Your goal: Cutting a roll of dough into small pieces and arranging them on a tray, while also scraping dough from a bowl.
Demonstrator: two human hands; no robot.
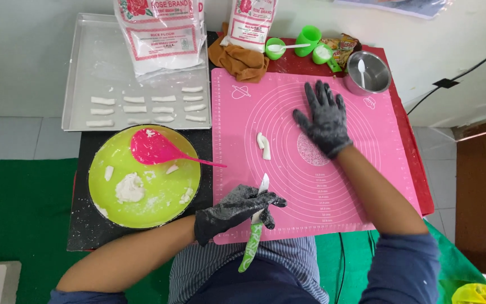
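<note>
Knife (pixel 254 225) gripped in left hand (pixel 232 210) fingers; dough pieces (pixel 263 146) beyond.

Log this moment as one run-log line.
left hand: holds knife | right hand: flat on pink mat | dough pieces: between hands

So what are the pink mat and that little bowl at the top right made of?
The pink mat looks like silicone or soft plastic: matte, lying thin and flat, printed with white circles. The small bowl seems to be steel: silvery, with a shiny rim.
</note>
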